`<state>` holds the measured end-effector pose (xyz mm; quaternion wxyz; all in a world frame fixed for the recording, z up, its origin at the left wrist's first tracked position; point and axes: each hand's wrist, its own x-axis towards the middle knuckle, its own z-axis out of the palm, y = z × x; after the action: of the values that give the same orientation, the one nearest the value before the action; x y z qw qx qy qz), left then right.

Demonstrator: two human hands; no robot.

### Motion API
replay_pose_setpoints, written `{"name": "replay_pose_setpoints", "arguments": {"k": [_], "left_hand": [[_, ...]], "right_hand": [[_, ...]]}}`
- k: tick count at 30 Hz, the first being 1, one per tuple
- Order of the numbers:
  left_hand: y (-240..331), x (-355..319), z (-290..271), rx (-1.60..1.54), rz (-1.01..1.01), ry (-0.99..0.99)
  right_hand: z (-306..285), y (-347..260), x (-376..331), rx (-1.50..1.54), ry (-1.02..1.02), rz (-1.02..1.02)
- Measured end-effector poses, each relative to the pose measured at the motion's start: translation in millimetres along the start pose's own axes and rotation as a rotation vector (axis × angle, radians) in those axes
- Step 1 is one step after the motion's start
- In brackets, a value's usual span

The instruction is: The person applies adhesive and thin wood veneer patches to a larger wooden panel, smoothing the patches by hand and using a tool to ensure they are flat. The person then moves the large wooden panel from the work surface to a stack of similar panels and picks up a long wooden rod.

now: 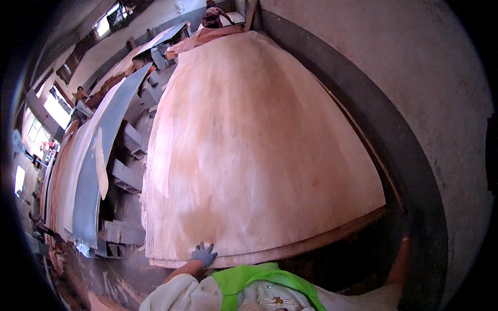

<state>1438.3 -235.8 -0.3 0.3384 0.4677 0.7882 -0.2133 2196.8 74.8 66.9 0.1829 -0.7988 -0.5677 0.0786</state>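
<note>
A large stack of thin pale wood veneer sheets (249, 140) fills the middle, its near edge just in front of my body. My left hand (204, 255), in a grey glove, lies on the near left part of the top sheet with its fingers spread. Off to the right, my right arm reaches out past the stack's near right corner. Its bare wrist shows, but my right hand (406, 227) blends into the dark background and its fingers cannot be made out. Close to that hand ends a long thin strip (363, 137) running along the stack's right side.
A plastered wall with a dark lower band (373, 98) borders the right side. Left of the stack are concrete blocks (127, 173) and a long grey-blue sheet (111, 129) with a loose veneer piece (100, 160) on it. One person (211, 18) is at the far end, another (80, 94) far left.
</note>
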Motion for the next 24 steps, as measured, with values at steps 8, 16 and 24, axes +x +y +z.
{"name": "replay_pose_setpoints", "arguments": {"k": [8, 16, 24], "left_hand": [[3.4, -6.2, 1.0, 0.035, -0.02, -0.021], [-3.0, -0.4, 1.2, -0.051, -0.025, 0.016], [-5.6, 6.8, 5.4, -0.013, -0.006, 0.019]], "right_hand": [[76.1, -223.2, 98.0, -0.049, -0.019, 0.068], [160.7, -315.7, 120.1, 0.107, -0.122, -0.206], [197.7, -260.0, 4.0, 0.232, -0.222, -0.164]]}}
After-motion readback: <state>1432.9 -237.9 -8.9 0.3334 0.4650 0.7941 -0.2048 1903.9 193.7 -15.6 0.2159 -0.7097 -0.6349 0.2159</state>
